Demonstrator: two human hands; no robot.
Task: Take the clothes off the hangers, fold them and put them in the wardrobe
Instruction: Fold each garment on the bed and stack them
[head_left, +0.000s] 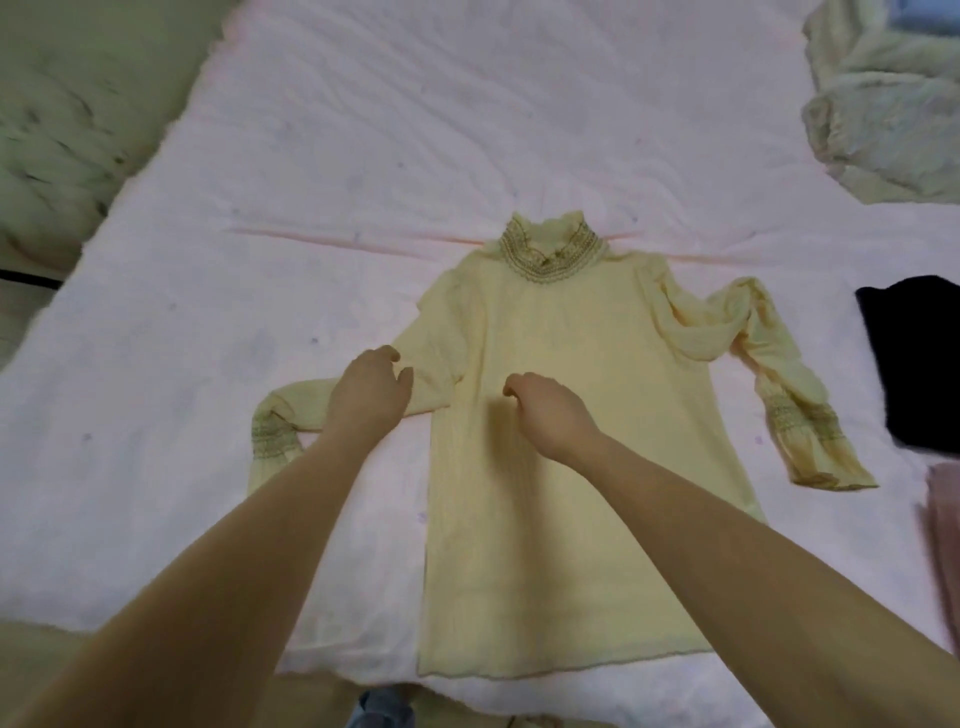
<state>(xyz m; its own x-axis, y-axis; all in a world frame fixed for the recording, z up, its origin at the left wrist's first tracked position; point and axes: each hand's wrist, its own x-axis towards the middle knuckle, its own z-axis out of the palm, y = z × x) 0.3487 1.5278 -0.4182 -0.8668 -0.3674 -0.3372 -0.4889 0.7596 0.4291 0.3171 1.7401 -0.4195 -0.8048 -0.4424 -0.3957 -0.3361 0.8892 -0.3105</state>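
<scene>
- A pale yellow blouse (582, 415) lies flat and face up on the bed (363, 156), off any hanger; its high smocked collar (550, 249) points away from the person, its hem towards them.
- The left hand (371, 387) rests on the blouse's left-side sleeve (291, 410) near the armpit, fingers loosely curled; whether it pinches the cloth I cannot tell.
- The right hand (545, 408) sits on the middle of the blouse's body, fingers curled under onto the fabric; a true grip cannot be made out.
- The two hands are close together but apart.
- The other sleeve (779, 379) lies bent out to the right, cuff near a black garment (919, 358); a crumpled pale cloth (883, 104) sits at the far right corner.
</scene>
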